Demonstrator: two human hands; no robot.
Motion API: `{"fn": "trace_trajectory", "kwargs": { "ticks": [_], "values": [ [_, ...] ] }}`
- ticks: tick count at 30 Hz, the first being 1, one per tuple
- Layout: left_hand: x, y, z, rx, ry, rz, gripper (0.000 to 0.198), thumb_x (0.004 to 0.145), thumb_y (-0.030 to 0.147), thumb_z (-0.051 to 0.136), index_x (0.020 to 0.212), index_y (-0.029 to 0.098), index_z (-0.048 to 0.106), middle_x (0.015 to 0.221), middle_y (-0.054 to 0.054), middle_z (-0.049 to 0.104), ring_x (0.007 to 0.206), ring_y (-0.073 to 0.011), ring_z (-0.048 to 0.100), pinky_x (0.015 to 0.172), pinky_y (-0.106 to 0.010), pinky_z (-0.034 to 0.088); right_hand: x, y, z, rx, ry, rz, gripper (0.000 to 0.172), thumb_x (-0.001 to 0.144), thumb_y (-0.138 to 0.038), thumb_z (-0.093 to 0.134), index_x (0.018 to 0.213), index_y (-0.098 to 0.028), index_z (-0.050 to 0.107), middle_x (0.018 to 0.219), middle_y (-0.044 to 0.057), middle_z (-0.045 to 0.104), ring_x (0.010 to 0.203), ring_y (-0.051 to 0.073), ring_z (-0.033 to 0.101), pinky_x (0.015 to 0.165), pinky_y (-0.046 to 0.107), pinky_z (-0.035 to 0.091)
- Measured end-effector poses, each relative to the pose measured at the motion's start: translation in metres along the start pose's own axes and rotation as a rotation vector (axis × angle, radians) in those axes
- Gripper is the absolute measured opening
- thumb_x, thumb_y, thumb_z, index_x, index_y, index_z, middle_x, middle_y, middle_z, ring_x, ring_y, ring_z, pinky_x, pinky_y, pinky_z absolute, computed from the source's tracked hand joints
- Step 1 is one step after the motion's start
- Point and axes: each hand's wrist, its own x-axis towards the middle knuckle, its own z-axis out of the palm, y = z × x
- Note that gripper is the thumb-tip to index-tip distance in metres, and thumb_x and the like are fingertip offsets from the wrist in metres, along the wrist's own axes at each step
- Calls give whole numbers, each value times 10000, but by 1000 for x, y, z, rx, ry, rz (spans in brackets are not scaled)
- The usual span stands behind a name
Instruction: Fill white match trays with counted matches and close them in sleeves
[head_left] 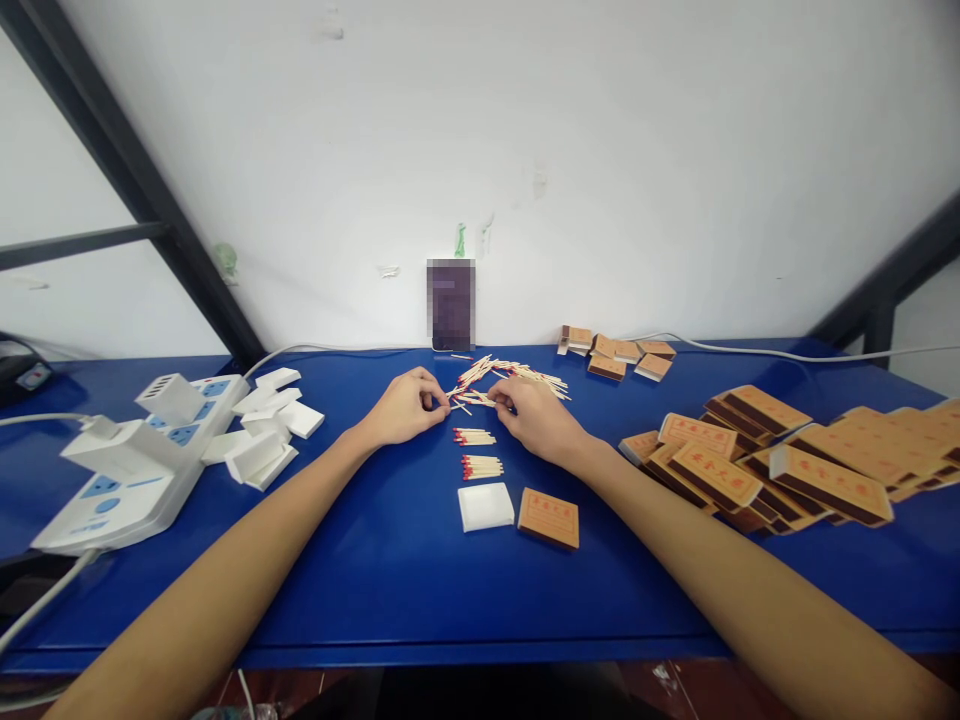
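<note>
Loose red-tipped matches lie in a heap near the back middle of the blue table. My left hand is at the heap's left edge, thumb and forefinger pinched at match ends. My right hand is at the heap's front right, its fingers closed at the other ends of some matches. Below the hands lie two small bundles, an upper row of matches and a lower row of matches, heads to the left. Nearer still are a white tray and, right beside it, an orange matchbox.
White trays lie piled at the left by a power strip. Many matchboxes are stacked at the right. Several partly open boxes sit at the back. A dark pixelated device leans on the wall.
</note>
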Motion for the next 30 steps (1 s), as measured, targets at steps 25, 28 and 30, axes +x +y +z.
{"fn": "trace_trajectory", "kwargs": {
  "ticks": [25,28,30],
  "values": [
    [-1,4,3,-53,-100,20,191,838,371,653,856,197,727,989,-32,505,687,-110,469,700,-288,460,1,5,8,-2,-4,-63,177,888,-92,521,906,-159,684,916,96,671,895,216,601,853,364,470],
    [-1,4,3,-35,-90,5,199,829,370,668,920,202,727,1002,-33,514,692,-113,471,720,-292,471,1,3,5,-17,-2,-75,175,890,-93,520,893,-165,680,913,93,661,910,220,600,853,365,473],
    [-1,4,3,-21,-67,0,238,820,356,685,1007,214,722,1017,-34,517,719,-124,486,758,-305,483,0,0,2,-44,9,-80,156,887,-101,536,891,-164,678,923,96,657,930,229,599,866,374,469]
  ]
}}
